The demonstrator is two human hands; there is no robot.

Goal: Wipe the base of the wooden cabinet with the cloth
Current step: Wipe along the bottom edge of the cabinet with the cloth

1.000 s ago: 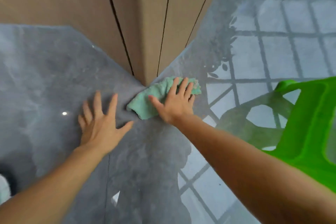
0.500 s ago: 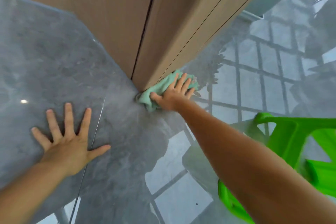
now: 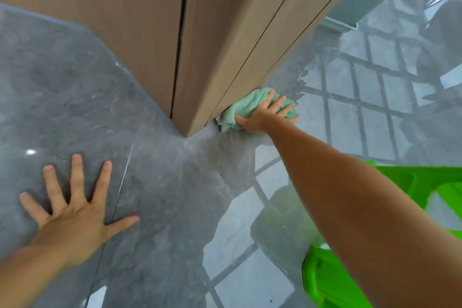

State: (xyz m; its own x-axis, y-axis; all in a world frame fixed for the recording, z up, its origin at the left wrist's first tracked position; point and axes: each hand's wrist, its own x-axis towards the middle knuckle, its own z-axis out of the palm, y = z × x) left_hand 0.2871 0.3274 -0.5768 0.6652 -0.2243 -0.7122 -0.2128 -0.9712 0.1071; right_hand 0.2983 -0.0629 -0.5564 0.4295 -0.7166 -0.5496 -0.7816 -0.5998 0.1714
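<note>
The wooden cabinet point(image 3: 212, 40) rises from the grey floor, its bottom corner near the middle of the view. A crumpled mint-green cloth point(image 3: 246, 107) lies against the cabinet's right-hand base, just past the corner. My right hand point(image 3: 265, 115) presses flat on the cloth with fingers spread, pushing it into the joint between cabinet and floor. My left hand point(image 3: 75, 212) rests palm-down on the floor at the lower left, fingers splayed, holding nothing and well away from the cabinet.
The glossy grey tiled floor point(image 3: 162, 195) reflects a window grille on the right. A bright green plastic stool point(image 3: 355, 280) stands close under my right forearm at the lower right. A pale skirting point(image 3: 340, 24) runs along the wall beyond the cabinet.
My right hand has slid the cloth from the cabinet's corner rightward along its right-hand base. My left hand has shifted left and back across the floor, away from the cabinet.
</note>
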